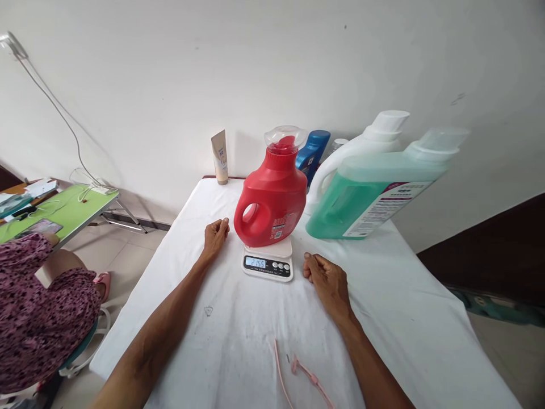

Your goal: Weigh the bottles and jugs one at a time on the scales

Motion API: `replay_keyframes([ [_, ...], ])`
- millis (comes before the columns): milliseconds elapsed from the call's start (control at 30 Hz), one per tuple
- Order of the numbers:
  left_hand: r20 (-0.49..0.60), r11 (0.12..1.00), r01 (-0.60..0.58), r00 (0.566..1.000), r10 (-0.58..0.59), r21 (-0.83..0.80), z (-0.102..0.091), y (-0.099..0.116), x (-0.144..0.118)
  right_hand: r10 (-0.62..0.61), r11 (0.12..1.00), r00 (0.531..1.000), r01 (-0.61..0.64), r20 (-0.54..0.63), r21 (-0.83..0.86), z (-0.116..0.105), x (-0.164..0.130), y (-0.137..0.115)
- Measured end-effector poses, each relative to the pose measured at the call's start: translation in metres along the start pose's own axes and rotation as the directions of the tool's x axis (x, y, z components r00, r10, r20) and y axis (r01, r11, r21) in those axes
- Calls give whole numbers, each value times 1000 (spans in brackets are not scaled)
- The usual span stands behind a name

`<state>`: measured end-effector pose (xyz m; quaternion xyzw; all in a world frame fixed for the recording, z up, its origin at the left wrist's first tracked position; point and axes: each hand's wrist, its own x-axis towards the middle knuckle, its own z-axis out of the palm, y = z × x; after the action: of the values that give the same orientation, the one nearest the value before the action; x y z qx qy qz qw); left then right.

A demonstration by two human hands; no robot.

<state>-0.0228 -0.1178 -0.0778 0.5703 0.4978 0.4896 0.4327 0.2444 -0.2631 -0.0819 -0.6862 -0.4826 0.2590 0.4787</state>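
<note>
Head view: white digital scale (272, 276) on the table (238, 341), which is covered with a white cloth; its display reads 2155. Upright on the scale's platform is 1 red bottle (272, 187), handle loop toward the left, with a clear cap (272, 136) around its red top.

Left hand (216, 236) rests on the cloth just left of the scale, apart from both scale and bottle; its fingers are curled together. Right hand (327, 277) lies near the right side of the scale, also apart from it, fingers curled together, thumb against the bent forefinger.

To the right of the scale and slightly behind it, 1 green bottle (332, 213) appears tilted. Behind that, 1 white bottle (383, 133) is partly hidden. Behind the scale, toward the right, 1 blue bottle (317, 149) shows past the red one. Behind and left of the scale, 1 beige tube (220, 158) stands on its cap. In front of the scale, a pink cord (313, 379) lies on the cloth.

Well left of the scale, 1 seated person (51, 318) in patterned clothing is beside a green-topped stand (85, 207).
</note>
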Motion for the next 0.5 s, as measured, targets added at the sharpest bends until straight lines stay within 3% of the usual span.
replay_keyframes([
  [267, -9, 1000, 11, 1000, -11, -15, 1, 4, 0, 14, 1000, 1000, -14, 6, 12, 1, 1, 5],
  [400, -81, 994, 7, 997, -16, -107, 1, 7, -1, 20, 1000, 1000, -20, 2, 10, 2, 2, 7],
  [500, -122, 984, -66, 991, 46, -167, 3, 20, -3, 24, 1000, 1000, -24, 6, 15, 4, 2, 7],
])
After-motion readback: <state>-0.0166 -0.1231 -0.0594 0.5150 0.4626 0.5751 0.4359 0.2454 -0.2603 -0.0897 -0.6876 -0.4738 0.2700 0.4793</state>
